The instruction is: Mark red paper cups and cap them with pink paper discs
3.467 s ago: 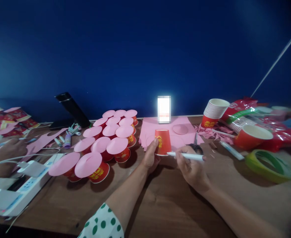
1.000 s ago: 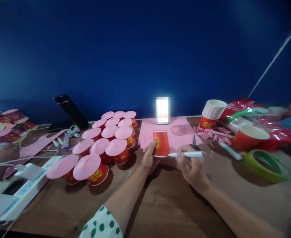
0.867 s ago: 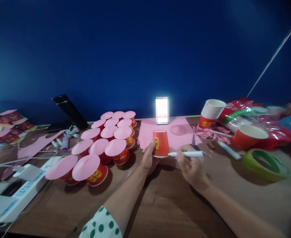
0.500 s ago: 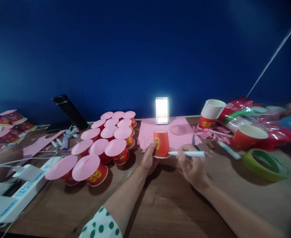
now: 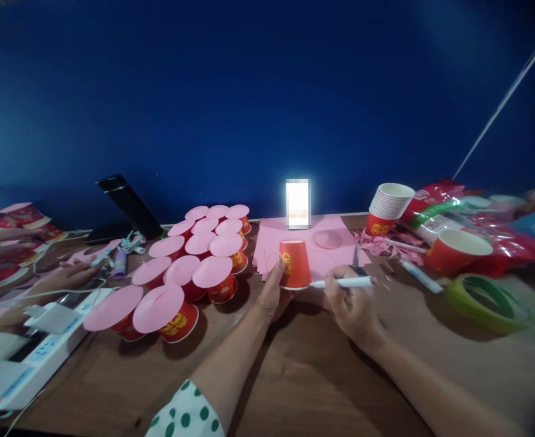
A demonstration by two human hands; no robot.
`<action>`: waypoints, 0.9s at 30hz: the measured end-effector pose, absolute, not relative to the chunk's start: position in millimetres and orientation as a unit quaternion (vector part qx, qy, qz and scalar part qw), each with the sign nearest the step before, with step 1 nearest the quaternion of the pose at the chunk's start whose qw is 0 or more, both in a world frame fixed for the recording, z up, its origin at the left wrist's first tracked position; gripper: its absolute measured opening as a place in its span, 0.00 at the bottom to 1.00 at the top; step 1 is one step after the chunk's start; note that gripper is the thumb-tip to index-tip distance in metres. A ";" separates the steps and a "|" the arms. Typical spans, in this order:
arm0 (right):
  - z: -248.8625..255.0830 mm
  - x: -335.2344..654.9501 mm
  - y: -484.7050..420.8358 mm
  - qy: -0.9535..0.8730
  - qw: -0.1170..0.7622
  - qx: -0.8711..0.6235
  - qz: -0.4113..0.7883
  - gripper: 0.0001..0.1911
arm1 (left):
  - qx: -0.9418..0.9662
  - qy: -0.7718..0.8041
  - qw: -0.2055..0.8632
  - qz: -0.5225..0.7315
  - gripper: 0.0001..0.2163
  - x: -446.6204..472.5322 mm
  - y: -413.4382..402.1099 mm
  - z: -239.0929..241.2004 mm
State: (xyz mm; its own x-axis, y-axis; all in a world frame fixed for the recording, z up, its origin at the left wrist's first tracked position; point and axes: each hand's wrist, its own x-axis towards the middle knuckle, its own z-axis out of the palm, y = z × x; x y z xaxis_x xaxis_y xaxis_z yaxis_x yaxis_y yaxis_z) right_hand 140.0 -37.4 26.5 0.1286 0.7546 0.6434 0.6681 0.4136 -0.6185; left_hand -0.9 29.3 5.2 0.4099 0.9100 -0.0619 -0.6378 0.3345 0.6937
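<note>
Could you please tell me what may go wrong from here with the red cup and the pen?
1. The white pen in the right grip points at the red paper cup near its rim; a slip might mark the wrong spot.
2. The left grip could dent the cup if it squeezes.
3. Cone-topped cups stand crowded beside the left forearm; a bump might topple some.

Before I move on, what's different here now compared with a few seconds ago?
At the left, a co-worker's hand has reached rightward, toward the purple tube; another hand now shows above it. What it grips, if anything, is unclear. Your left hand still holds the red cup, and your right hand the white marker. The pink-topped cups stayed put.
</note>
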 end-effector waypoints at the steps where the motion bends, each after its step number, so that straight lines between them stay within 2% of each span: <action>1: 25.4 140.2 -37.4 -0.657 0.525 -0.539 0.047 0.08 | 0.308 0.227 0.781 0.493 0.20 -1.2 29.3 4.8; 13: 32.5 136.3 -41.1 -0.680 0.518 -0.518 0.008 0.10 | 0.346 0.236 0.754 0.506 0.17 1.6 24.9 15.2; 23: 30.8 134.8 -42.6 -0.715 0.505 -0.480 -0.057 0.08 | 0.360 0.259 0.719 0.536 0.17 6.5 23.1 12.6; 27: 28.0 136.8 -42.1 -0.719 0.495 -0.485 -0.046 0.08 | 0.374 0.265 0.714 0.529 0.18 5.7 24.0 8.0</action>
